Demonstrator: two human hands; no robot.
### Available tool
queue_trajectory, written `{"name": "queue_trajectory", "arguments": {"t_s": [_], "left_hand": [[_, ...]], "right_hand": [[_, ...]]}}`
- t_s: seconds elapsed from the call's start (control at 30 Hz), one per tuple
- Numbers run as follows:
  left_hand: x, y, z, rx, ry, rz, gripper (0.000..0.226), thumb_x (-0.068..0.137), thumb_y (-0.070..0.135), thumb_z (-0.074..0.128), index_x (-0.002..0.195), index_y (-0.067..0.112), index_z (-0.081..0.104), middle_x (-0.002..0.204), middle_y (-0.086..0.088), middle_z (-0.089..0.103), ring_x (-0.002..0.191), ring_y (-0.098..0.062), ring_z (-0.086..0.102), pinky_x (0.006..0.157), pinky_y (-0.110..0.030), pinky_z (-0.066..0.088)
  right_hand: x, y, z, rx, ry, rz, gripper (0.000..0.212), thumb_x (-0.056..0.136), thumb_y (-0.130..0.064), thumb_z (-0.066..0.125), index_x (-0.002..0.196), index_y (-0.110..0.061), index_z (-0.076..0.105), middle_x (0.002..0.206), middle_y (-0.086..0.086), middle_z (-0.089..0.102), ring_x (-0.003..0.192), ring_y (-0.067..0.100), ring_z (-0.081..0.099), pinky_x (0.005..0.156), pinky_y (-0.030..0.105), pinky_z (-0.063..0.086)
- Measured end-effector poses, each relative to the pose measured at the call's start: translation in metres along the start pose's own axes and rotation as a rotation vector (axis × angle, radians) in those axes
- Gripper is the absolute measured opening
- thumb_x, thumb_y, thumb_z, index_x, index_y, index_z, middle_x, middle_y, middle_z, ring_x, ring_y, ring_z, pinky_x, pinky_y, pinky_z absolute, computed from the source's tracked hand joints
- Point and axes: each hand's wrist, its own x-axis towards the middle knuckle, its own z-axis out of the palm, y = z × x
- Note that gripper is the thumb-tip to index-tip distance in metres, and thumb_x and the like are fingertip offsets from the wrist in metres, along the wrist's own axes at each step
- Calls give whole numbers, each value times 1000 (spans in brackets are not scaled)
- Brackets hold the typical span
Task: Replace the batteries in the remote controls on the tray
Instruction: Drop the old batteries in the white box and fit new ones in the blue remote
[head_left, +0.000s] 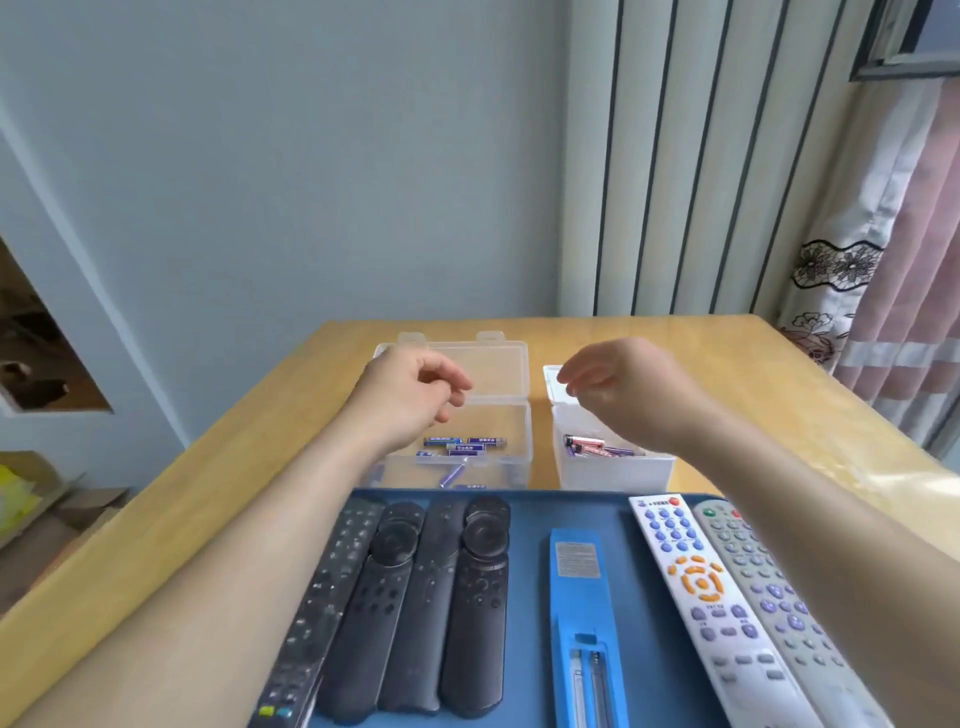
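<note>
Beyond the far edge of the blue tray, two containers stand side by side on the wooden tabletop. On the left is a clear plastic box with its hinged lid thrown back. Blue-labelled batteries lie loose on its floor, most in a small cluster and a couple nearer the front wall. Just to the right, apart from it by a narrow gap, is a white box holding a small heap of batteries, red-and-white ones mixed with purplish ones.

Both hands hover above these boxes, apart from each other. The left hand hangs over the clear box with fingers loosely curled and nothing in them. The right hand is over the white box with its fingertips drawn toward the thumb (whether they pinch anything small cannot be told).

The remotes lie lengthwise on the tray. Four black remotes are packed together on the left. A blue remote lies face down in the middle with its battery compartment uncovered, though what sits in the slots is unclear. A white remote with blue and orange buttons lies to the right, touching a grey remote with purple buttons.
</note>
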Motion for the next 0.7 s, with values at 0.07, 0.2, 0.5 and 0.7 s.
{"name": "queue_trajectory", "arguments": {"t_s": [0.07, 0.2, 0.5, 0.7], "left_hand": [[2, -11, -15, 106, -40, -39, 33, 88, -2, 46, 82, 18, 71, 80, -2, 73, 60, -13, 59, 63, -22, 51], [3, -20, -24, 265, -165, -55, 16, 86, 8, 62, 84, 20, 73, 74, 4, 74, 59, -9, 61, 66, -22, 52], [22, -22, 6, 536, -348, -86, 2, 77, 22, 74, 76, 22, 75, 85, 6, 74, 79, -13, 63, 67, -20, 46], [30, -13, 10, 770, -496, -99, 31, 63, 29, 88, 67, 19, 60, 80, -2, 67, 67, -21, 56, 60, -26, 47]], "right_hand": [[8, -18, 10, -14, -83, -66, 32, 88, -4, 49, 101, -18, 75, 102, -2, 75, 99, 16, 67, 92, 28, 50], [20, -46, 30, -171, -305, -113, 40, 89, -2, 44, 104, -27, 73, 104, -4, 69, 99, 19, 65, 87, 31, 53], [53, -57, 79, -603, -469, -190, 27, 87, -5, 55, 109, -13, 69, 96, 6, 69, 85, 26, 63, 77, 34, 57], [54, -61, 90, -750, -427, -285, 8, 90, -6, 56, 92, -14, 55, 76, 3, 47, 65, 21, 48, 60, 30, 43]]}}
